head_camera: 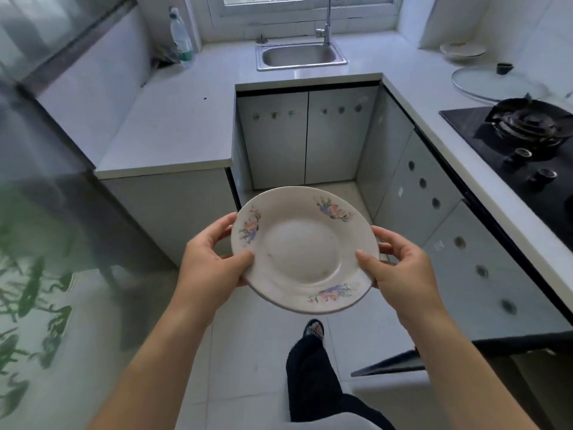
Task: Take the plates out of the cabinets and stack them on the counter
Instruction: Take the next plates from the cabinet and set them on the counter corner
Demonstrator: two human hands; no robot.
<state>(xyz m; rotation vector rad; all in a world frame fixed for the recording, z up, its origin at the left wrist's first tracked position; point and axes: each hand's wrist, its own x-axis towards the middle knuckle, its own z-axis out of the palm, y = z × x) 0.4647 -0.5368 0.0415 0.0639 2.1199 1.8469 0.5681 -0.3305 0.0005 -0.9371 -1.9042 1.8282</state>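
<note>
Floral plate (302,249) is out of the cabinet and in the air, carried low over the floor tiles in the middle of the U-shaped kitchen, touching no surface. Grip: left hand (210,259) and right hand (400,268) each clasp an opposite edge of the rim, thumb on top and fingers curled underneath, so both are closed on the plate, which tips slightly toward me. The worktop (173,119) on the left lies nearest and shows no plates on it. At the far right corner, beyond the glass lid (493,83) and the gas hob (527,125), a pale dish (462,51) sits on the worktop; it may be the start of a stack, but it is too small for me to tell. The cabinet doors (307,135) under the sink (300,55) are shut. A dark-edged panel at lower right could be an open door; I cannot say. My reading: the take-out step is done for this plate, the set-down is not. How many plates remain in the cabinets is hidden, so I judge the task early to midway at best.
</note>
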